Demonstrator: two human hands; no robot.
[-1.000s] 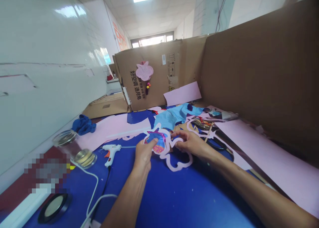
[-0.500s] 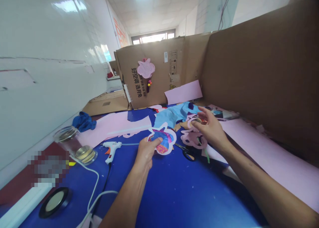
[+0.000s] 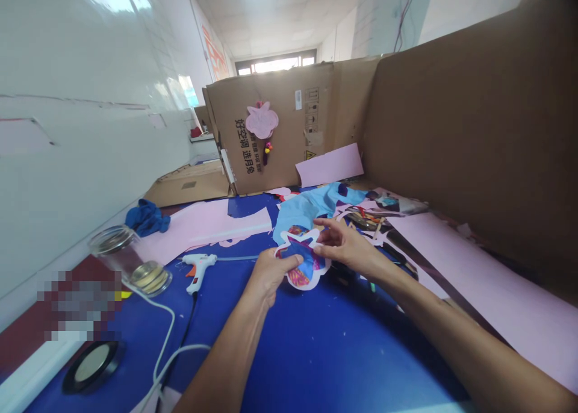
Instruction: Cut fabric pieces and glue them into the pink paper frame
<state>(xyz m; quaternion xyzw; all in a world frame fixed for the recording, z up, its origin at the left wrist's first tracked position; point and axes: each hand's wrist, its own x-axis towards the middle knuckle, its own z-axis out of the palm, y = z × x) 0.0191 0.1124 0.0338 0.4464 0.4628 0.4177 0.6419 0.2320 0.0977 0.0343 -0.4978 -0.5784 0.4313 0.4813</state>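
**Q:** Where is the piece that the hands are working on?

**A:** The layered paper cut-out [image 3: 301, 261] sits between the two hands, just above the blue desk [image 3: 343, 356]. Its pale pink rim surrounds blue and magenta pieces. It overlaps the pale blue sheet [image 3: 300, 217] in view, though whether it touches anything beneath it cannot be told.

**Q:** And the hands themselves?

**A:** The left hand [image 3: 271, 277] is closed on the piece's lower left side, with the thumb lying over its face. The right hand [image 3: 344, 244] is open with the fingers spread, and its thumb side is at the piece's right edge, with no clear grip.

**Q:** How is it likely to handle?

**A:** It looks very light and thin, and fairly soft. The narrow rim could bend easily, and the top layers might lift if pulled by their edges. The safest hold seems to be the middle, where the layers overlap, pinched flat rather than taken by a lobe.

**Q:** What lies close by?

**A:** A hot glue gun [image 3: 197, 270] lies left of the left hand. A glass jar [image 3: 129, 259] stands farther left, and a long pink paper sheet [image 3: 490, 298] lies off to the right.
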